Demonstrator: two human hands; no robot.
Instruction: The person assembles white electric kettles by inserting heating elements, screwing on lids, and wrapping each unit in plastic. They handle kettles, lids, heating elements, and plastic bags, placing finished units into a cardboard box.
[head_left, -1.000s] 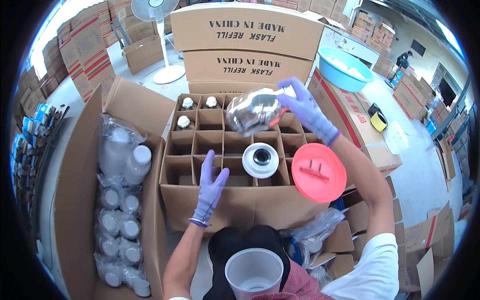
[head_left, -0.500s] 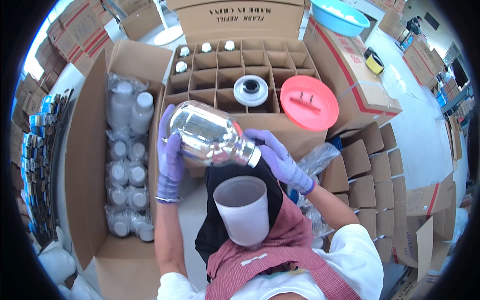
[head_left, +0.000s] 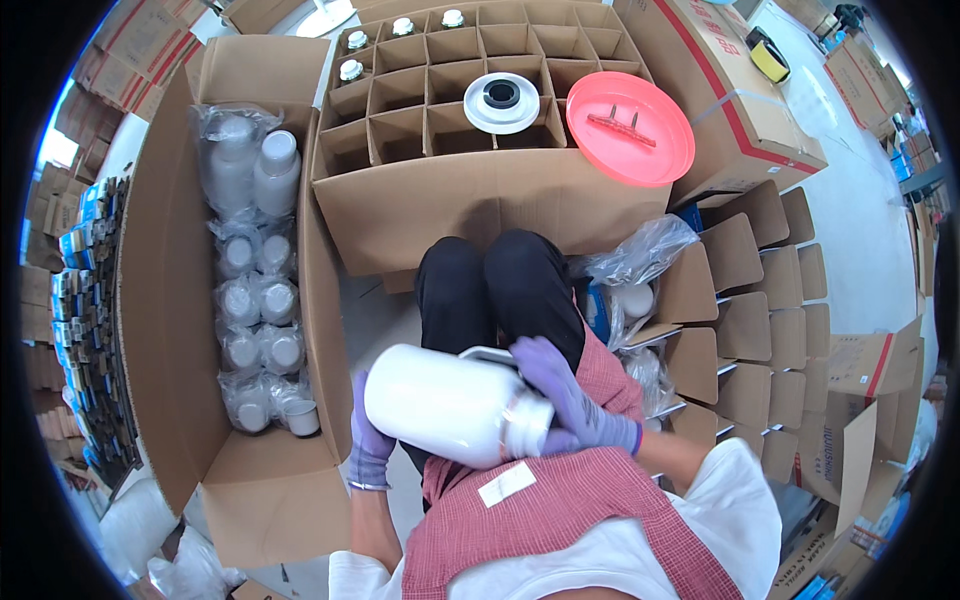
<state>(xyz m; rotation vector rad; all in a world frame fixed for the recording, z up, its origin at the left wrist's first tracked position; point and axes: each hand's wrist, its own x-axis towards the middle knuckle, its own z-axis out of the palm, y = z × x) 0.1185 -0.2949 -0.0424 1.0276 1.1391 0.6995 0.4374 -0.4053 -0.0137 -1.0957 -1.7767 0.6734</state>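
White flask [head_left: 440, 405] | left fingers [head_left: 361, 400], right fingers [head_left: 547, 368] clasping | divided carton [head_left: 480, 195]: four white caps [head_left: 351, 70]

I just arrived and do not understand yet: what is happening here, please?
A person holds a glossy white bottle-shaped vessel on its side: the purple-gloved left hand at its base, the right hand at its neck. In front stands a divided brown cardboard box; four white round caps show toward its far left, and a round white disc and a round red plastic tray rest on it. To the left, an open brown cardboard box holds white plastic pieces, many bagged.
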